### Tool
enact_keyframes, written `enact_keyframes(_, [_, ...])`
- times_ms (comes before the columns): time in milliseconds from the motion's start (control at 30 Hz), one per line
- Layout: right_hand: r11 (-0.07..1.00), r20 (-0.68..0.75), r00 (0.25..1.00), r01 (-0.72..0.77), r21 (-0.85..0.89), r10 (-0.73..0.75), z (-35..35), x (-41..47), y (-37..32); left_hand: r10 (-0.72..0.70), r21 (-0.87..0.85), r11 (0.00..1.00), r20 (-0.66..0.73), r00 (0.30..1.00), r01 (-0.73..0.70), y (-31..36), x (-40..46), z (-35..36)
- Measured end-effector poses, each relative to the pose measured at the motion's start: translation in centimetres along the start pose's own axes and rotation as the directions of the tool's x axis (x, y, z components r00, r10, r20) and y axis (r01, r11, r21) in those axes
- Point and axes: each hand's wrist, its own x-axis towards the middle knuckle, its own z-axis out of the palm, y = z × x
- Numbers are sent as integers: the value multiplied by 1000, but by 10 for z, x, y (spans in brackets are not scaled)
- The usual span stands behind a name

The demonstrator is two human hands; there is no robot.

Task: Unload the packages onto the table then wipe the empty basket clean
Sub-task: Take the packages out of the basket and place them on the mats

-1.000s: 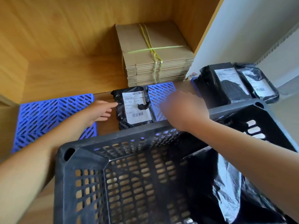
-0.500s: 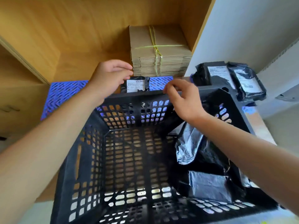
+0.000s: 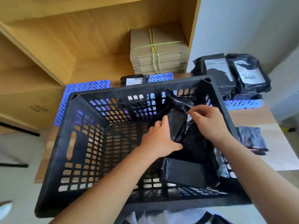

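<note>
My right hand point(image 3: 208, 122) pinches the upper edge of a black poly-bag package point(image 3: 178, 125), thumb and forefinger closed on a fold of the film. My left hand point(image 3: 159, 139) grips the same package from its left side, fingers wrapped along its edge and thumb underneath. The package stands tilted against the right wall of the black slotted basket point(image 3: 80, 143), in its far right corner. A 2nd flat black package point(image 3: 184, 172) lies on the basket floor near the front wall, below my hands. The left half of the basket floor is bare, giving open room on that side.

Beyond the far rim, 1 labelled package point(image 3: 134, 80) lies on the wooden table point(image 3: 252, 117), between blue plastic grid mats point(image 3: 87, 86). At the far right, 2 labelled packages point(image 3: 233, 73) rest stacked on another mat. A dark packet point(image 3: 250, 138) lies just right of the basket. A tied bundle of flat cardboard point(image 3: 158, 52) sits in the shelf recess.
</note>
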Motion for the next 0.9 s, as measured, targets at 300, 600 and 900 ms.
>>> enact_keyframes(300, [996, 75, 993, 92, 11, -92, 1, -7, -15, -111, 83, 988, -194, 975, 129, 20, 6, 22])
enact_keyframes(600, [986, 66, 998, -13, 166, 2, -11, -10, -13, -199, -234, 962, -243, 949, 142, -4, -24, -15])
enact_keyframes(900, [980, 150, 989, -30, 195, 1, -14, -15, -17, -285, -627, 778, -397, 872, -31, -34, -78, -58])
